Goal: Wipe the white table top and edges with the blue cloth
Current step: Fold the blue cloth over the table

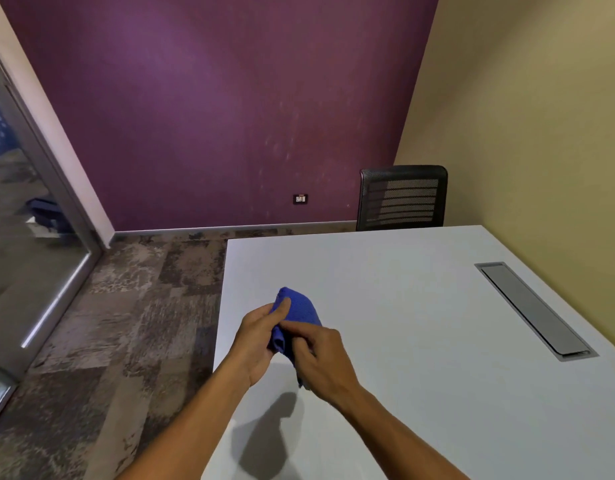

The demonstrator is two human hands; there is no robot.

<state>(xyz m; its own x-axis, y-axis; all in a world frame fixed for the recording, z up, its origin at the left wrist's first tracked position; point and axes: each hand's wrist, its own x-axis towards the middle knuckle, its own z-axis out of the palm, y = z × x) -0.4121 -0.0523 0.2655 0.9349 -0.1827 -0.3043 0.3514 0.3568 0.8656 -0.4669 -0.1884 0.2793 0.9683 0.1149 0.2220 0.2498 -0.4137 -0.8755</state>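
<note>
Right now you hold the blue cloth (299, 317) bunched between both hands, up off the white table top (403, 306), above the part of it near its left edge. Your left hand (261, 337) grips the cloth from the left, thumb lying along the top of the bundle and palm cupping its side. Your right hand (325, 362) grasps it from the right, fingers curled into the lower folds. A shadow of hands and cloth falls on the table just below them, which suggests the cloth is not yet pressed down on the surface.

As for progress, you look to be gathering or folding the cloth, not wiping. The table shows no streaks, damp patches or dust lines, so you cannot tell from this view which parts, if any, are done. I judge that the whole top, the left edge and the far edge are left to do, along with the strip around the grey cable hatch (534, 310) set flush near the right edge.

Nothing readable shows: no brand on the cloth, no label on the table. The wall socket (300, 199) on the purple wall (195, 116) is too small to make out any marking. A black mesh chair (401, 199) stands behind the far edge, near the far right corner.
</note>
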